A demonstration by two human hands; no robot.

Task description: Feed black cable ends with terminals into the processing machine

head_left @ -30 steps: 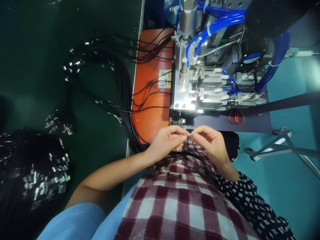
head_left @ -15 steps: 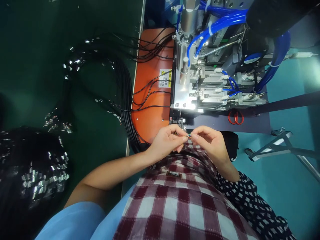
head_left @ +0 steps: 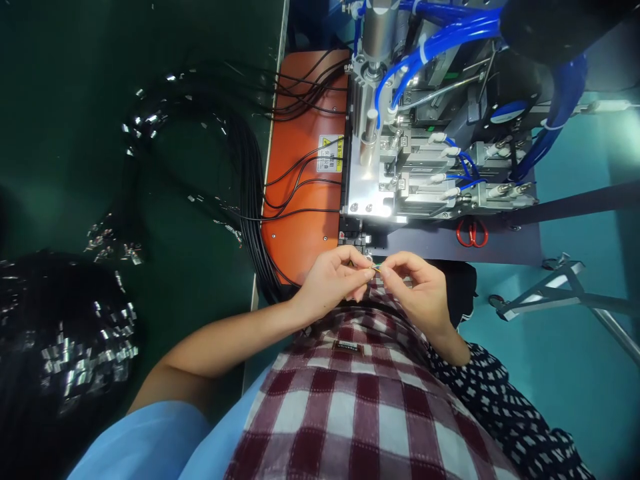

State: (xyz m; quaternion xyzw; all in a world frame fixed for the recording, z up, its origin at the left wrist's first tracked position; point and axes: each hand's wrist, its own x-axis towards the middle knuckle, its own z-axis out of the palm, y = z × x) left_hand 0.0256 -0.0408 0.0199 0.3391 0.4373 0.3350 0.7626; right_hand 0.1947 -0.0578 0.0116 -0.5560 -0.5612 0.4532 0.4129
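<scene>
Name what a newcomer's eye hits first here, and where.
Likely the bright blue tubes arching over the silvery machine at upper right, with an orange plate on its left. Then, near the picture's centre, the left hand and right hand, pinching thin coloured wires between them. Red scissor handles stand out below the machine.

Glare whitens the silver metal plate (head_left: 369, 190) at the right edge of the flat orange panel (head_left: 303, 250); beyond its left, the dark-green desk (head_left: 200, 33) dims. Between my fingertips (head_left: 364, 275), thin multicoloured wires (head_left: 377, 269) blur.
</scene>
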